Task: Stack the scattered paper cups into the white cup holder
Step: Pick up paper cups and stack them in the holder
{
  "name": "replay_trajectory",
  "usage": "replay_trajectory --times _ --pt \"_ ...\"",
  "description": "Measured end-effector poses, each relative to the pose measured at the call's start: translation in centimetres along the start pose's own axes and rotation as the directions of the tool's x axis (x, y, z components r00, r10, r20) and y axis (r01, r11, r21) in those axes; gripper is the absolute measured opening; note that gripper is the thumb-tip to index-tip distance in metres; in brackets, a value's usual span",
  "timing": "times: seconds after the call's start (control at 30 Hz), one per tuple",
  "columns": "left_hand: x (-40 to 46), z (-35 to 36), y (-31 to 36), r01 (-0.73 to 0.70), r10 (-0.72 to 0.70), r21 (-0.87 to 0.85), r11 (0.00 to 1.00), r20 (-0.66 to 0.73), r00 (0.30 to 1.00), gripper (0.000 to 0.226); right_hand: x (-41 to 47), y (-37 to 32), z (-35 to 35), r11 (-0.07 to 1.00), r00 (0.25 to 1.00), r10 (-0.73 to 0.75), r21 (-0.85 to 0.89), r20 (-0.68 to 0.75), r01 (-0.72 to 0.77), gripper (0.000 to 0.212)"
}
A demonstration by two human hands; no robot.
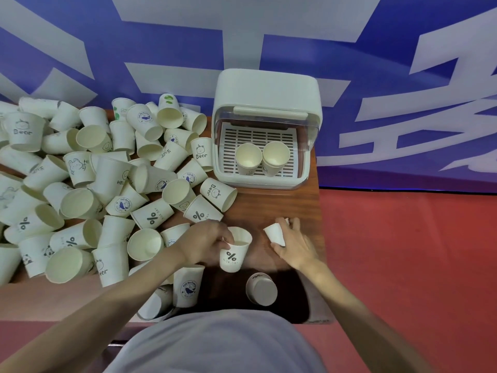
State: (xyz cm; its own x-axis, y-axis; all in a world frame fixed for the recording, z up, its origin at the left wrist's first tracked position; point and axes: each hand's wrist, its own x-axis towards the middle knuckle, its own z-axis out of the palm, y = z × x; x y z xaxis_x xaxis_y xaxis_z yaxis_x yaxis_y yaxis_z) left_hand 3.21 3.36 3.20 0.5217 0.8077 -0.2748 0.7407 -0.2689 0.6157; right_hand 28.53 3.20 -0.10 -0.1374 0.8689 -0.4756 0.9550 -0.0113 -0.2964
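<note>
Left fingers [227, 239]: curled over the rim of an upright white paper cup printed with a black percent sign [233, 253]; thumb side hidden behind the cup wall.
Left hand [204, 243]: gripping that cup from above and from the pile side, cup base on or just above the surface, cannot tell which.
Right fingers [291, 224]: wrapped round a small plain white paper cup [274, 234], held tilted with its base toward the camera.
Right hand [294, 243]: near the right edge of the brown wooden surface [271, 205], apart from the left hand.
Near cups: one upside-down white paper cup [261, 289] just in front of the body; one whale-print white paper cup [188, 288] beside the left forearm.
Pile: large heap of scattered white paper cups [88, 184] with bear, percent and whale prints, filling the left of the surface and touching the left hand's side.
Holder: boxy white plastic cup holder with raised clear lid [267, 98] at the far right of the surface; slatted tray [258, 135] inside carrying two upright white paper cups [262, 157] side by side, possibly short stacks.
Step, as judged: nesting the two held cups, or carrying them to the holder; task barely begun, most cups still loose.
Risk, crushing: thin rim pinched too hard, buckling and jamming when nested.
Risk, knock-over: left forearm low over the pile, liable to sweep cups off the near edge.
Risk, misfit: tilted right-hand cup entering skew and wedging.
Risk, holder: low lid and crowded tray, reaching in likely to topple the standing pair.
</note>
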Motion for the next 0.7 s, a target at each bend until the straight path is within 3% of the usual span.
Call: replay_trajectory --times 0.13,0.23,0.33,0.43,0.5,0.57,0.7 --pt "0.0 -1.9 0.8 -0.068 0.069 0.009 0.998 -0.155 0.986 0.013 0.4 0.2 -1.3 0.998 0.996 -0.046 0.039 -0.072 0.049 0.037" --pt "0.2 -3.5 1.5 -0.102 0.096 -0.005 0.995 -0.304 0.948 0.017 0.6 0.3 -3.4 0.982 0.968 -0.051 0.164 -0.246 0.093 0.025" --pt "0.7 -5.1 2.1 -0.127 0.112 0.005 0.992 -0.512 0.851 0.024 1.1 0.1 -6.4 0.941 0.881 -0.074 0.260 -0.467 0.217 0.020" --pt "2.0 -6.7 2.9 -0.139 0.145 0.064 0.988 -0.687 0.712 0.016 2.0 -0.4 -9.3 0.906 0.751 -0.085 0.262 -0.655 0.331 0.015" --pt "3.4 -7.5 3.1 -0.135 0.197 0.143 0.980 -0.729 0.655 0.014 3.1 -0.7 -10.4 0.887 0.672 -0.071 0.261 -0.737 0.380 0.014" --pt "5.1 -7.9 3.0 -0.128 0.253 0.223 0.966 -0.732 0.632 0.015 4.5 -0.9 -10.8 0.876 0.646 -0.048 0.278 -0.762 0.393 0.013" --pt "7.9 -7.8 2.3 -0.104 0.296 0.306 0.946 -0.691 0.660 0.016 6.9 -0.8 -10.0 0.881 0.630 -0.068 0.249 -0.774 0.402 0.012"
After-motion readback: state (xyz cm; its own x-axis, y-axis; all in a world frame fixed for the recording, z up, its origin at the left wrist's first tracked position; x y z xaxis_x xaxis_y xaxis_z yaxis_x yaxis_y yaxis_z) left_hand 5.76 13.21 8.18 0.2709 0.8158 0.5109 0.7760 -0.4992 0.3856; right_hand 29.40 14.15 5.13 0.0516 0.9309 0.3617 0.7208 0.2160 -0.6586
